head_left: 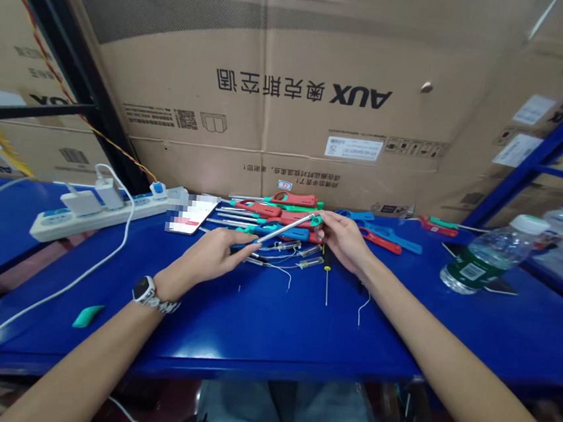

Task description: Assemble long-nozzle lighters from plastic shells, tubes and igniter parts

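A slim silver metal tube (286,229), like the barrel of a long-nosed lighter, slants up to the right between my hands. My left hand (210,255) is closed around its lower end, where a bit of blue shows. The fingertips of my right hand (342,239) pinch the upper end, beside a small green part. Behind and beneath lie several long-nosed lighters with red, green and blue handles, among them a red lighter (293,199). Clear lighter fuel tanks (310,262) with thin wires lie just below the tube. A thin screwdriver (327,285) points toward me.
On the left, a white power strip (112,213) has chargers plugged in, and a white cable (75,284) trails across the blue table (260,332). A green plastic piece (87,316) lies front left. A water bottle (491,254) stands right. Cardboard (298,40) rises behind.
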### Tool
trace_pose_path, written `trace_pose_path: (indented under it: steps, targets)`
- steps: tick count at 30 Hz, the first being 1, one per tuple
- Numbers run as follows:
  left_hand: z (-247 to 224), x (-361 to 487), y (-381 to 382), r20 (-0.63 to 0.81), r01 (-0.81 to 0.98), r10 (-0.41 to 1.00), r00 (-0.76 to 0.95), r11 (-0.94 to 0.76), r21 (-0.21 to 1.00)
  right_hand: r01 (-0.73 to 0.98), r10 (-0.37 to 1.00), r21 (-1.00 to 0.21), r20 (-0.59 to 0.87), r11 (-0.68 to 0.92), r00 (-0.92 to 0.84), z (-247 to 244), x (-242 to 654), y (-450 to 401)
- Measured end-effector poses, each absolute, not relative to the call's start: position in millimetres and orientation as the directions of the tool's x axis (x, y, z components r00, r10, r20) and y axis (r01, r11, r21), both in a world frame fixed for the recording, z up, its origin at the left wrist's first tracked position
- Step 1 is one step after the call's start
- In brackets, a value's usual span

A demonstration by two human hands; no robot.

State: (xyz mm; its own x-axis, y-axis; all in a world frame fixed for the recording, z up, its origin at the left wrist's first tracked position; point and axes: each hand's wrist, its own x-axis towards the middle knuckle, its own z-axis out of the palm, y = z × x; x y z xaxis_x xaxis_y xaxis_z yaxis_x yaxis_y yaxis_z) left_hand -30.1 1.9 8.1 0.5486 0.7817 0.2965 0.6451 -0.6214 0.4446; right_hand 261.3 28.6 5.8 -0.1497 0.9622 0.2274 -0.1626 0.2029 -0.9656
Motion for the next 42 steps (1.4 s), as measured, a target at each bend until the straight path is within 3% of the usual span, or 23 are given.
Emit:
trace_pose_path:
  steps: [5,10,20,24,31,38,42]
  targets:
    - [10.8,-28.9,0.0,0.290,0.655,0.768,0.570,-0.639,0.405,-0.001,0.950,-0.951,0.310,0.310,-0.038,2.1,262.2,31.6]
    - [9.4,-28.6,-0.8,0.291,0.651,0.744,0.601,-0.667,0.361,0.072,0.934,-0.936,0.335,0.345,-0.123,-0.9,254.6,27.0]
    - [3.9,-22.5,0.0,0.375,0.654,0.706,0.601,-0.704,0.278,-0.042,0.941,-0.988,0.155,0.149,-0.300,-1.8,240.1,17.0]
    - [7.3,-16.3,-1.9,0.392,0.663,0.722,0.570,-0.686,0.299,-0.182,0.961,-0.974,0.173,0.135,-0.217,0.2,219.3,7.9]
    - [12.3,-5.9,-8.0,0.353,0.649,0.712,0.607,-0.700,0.297,-0.205,0.942,-0.974,0.155,0.095,-0.297,-8.2,198.7,-3.5]
    - [10.7,-5.1,-10.1,0.299,0.711,0.790,0.534,-0.612,0.347,-0.165,0.975,-0.986,0.021,-0.015,-0.219,-4.9,199.5,-6.4]
    - [9.3,-4.8,-7.5,0.271,0.733,0.828,0.490,-0.560,0.386,-0.154,0.961,-0.984,0.128,0.092,-0.244,-5.0,201.4,-6.8]
